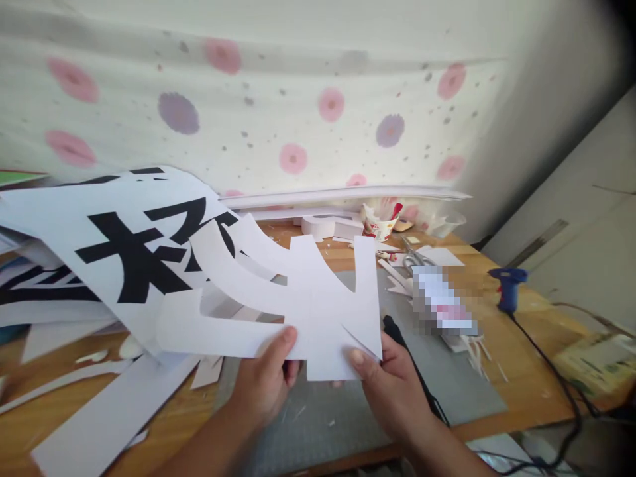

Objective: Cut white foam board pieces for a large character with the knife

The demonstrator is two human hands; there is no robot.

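Between my two hands a white cut-out sheet (pixel 328 298) with curved, branching strips is held up above the grey cutting mat (pixel 298 424). My left hand (pixel 265 381) pinches its lower edge left of the middle, thumb on top. At the lower right corner my right hand (pixel 392 377) grips it the same way, thumb on the face and fingers behind. Near that thumb a slanting slit runs through the sheet. A dark, thin object (pixel 415 368) lies on the mat, partly hidden behind my right hand.
Large sheets with black characters (pixel 129 252) and a white strip (pixel 114 417) lie on the left. Rightward are scissors (pixel 417 255), a pixelated rectangle (pixel 442 301) and a blue glue gun (pixel 509 288) with its cord. A paper cup (pixel 378 224) stands behind, before a flowered curtain (pixel 263 119).
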